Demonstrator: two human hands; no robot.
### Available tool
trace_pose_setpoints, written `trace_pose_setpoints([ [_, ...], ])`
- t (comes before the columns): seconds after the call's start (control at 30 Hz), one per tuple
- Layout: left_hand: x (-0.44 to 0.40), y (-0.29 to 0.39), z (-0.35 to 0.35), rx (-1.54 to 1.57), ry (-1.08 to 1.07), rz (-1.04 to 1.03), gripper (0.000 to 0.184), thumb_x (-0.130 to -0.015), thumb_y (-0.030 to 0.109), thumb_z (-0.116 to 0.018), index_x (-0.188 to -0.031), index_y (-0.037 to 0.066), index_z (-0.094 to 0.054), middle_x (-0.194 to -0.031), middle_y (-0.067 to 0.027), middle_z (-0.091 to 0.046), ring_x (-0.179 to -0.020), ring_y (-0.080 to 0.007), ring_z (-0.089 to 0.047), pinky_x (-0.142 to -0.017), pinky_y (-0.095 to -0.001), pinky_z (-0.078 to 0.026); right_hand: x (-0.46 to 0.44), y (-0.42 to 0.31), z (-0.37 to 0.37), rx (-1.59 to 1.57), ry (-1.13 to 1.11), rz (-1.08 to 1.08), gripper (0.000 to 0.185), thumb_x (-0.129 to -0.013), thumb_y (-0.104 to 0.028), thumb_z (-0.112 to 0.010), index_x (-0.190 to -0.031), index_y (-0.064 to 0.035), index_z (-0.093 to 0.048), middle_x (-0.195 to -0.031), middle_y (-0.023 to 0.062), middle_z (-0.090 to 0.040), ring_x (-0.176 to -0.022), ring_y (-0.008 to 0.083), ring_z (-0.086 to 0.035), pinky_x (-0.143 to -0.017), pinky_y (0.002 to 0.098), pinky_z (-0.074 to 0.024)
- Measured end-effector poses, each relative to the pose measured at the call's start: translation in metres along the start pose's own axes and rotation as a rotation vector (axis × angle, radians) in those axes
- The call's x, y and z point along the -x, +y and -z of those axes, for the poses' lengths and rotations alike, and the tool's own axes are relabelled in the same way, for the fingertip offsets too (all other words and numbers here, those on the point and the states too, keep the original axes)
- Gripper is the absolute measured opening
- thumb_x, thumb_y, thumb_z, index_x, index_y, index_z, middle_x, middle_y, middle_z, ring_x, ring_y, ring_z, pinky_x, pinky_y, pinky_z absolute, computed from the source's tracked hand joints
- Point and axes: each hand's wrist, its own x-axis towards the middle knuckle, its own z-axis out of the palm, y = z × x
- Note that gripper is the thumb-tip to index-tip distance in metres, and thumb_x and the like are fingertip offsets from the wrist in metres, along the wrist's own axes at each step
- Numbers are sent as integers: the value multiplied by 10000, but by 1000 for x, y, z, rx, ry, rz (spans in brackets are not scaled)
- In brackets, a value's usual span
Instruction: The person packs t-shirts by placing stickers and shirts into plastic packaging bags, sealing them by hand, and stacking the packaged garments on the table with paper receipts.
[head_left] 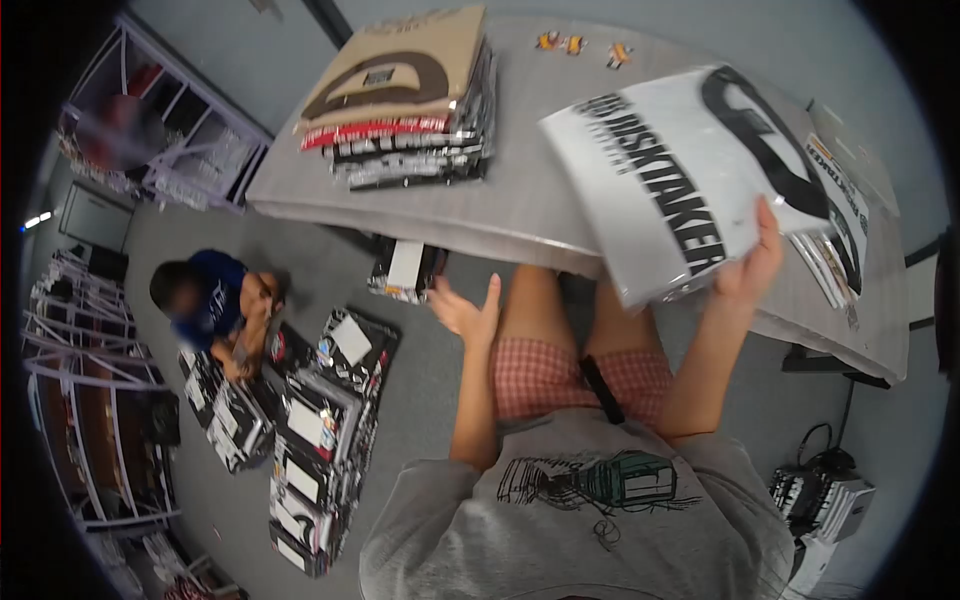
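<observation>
My right hand (755, 262) grips the lower right edge of a flat white package (640, 190) in glossy plastic, printed with bold black lettering and a thick black curved shape. The package is held tilted above the right half of the table (540, 205). My left hand (468, 312) is empty, fingers apart, just off the table's front edge above my lap. A stack of similar plastic-wrapped packages (410, 110) stands on the table's left part, a tan one on top. More packages (835, 240) lie at the right end, partly hidden behind the white one.
Small orange-and-white pieces (575, 45) lie at the table's back. On the floor at left, another person (215, 300) crouches beside rows of packages (320, 440). Another package pile (405, 268) sits below the table edge. Shelving (90, 370) lines the left side.
</observation>
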Motion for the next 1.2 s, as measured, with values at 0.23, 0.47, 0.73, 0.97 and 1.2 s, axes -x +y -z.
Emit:
trace_pose_setpoints([
  [0.23,15,-42,-11,580,-740,693,706,-834,544,-396,-1184,-68,-440,-1112,-199,-531,-1004,-269,-529,-882,-326,-394,50,-30,-1,227,178,89,390,-862,-191,-428,-1129,93,-449,-1105,201,-533,-989,291,-541,-879,381,-416],
  [0.47,55,-204,-75,144,-760,839,590,-765,437,-562,-1051,-79,-545,-1037,-238,-567,-971,-325,-549,-812,-353,-434,61,-78,42,622,401,187,457,-867,-252,-403,-1194,67,-400,-1127,222,-497,-964,304,-546,-822,409,-465],
  [0.73,59,-247,-142,217,-731,756,414,-680,327,-624,-984,46,-622,-909,-164,-629,-885,-277,-597,-778,-341,-454,48,-67,23,1450,256,697,485,-868,-266,-396,-1243,39,-350,-1207,217,-437,-1023,295,-515,-857,399,-450],
  [0.97,43,-186,-209,-192,-1139,340,405,-645,197,-640,-1046,249,-612,-1337,-103,-343,-1162,-313,-401,-914,-415,-378,31,-169,16,1646,294,706,493,-865,-264,-413,-1269,8,-331,-1238,213,-412,-1054,288,-496,-865,393,-444],
  [1.2,38,-164,-229,-289,-1138,90,532,-717,181,-578,-1224,122,-428,-1347,-81,-296,-1206,-293,-329,-978,-421,-296,12,-165,-15,889,354,59,558,-852,-290,-456,-1302,-8,-287,-1264,206,-394,-1103,283,-460,-927,398,-385],
])
